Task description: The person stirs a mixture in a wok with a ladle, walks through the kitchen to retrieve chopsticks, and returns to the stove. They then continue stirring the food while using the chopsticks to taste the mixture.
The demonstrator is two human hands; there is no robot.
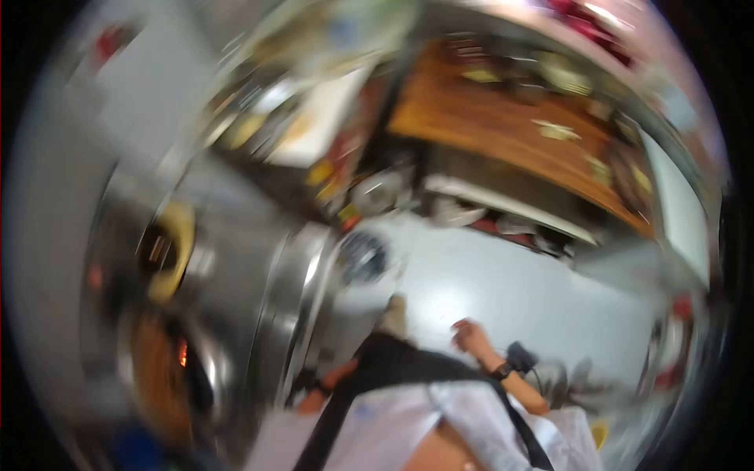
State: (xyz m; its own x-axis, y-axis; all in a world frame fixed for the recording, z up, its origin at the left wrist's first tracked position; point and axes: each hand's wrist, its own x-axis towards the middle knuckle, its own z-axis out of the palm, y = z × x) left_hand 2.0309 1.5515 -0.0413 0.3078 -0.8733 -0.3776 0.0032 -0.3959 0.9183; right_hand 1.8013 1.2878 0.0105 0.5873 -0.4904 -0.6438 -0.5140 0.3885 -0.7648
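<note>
Head view: one steel counter (236, 259), left. One left hand (341, 372) near it, blurred, grip unclear. One right hand (471, 337) apart from it, fingers loose, over floor (503, 290). One brown tabletop (487, 118), far right.

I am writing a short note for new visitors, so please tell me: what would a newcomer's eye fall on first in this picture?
Probably the broad orange-brown tabletop at the upper right, with a pale yellowish bit lying on it. Next may come the small red-orange glow at the lower left, then the shiny pale floor near the middle, with the person's right hand seen against it.
</note>
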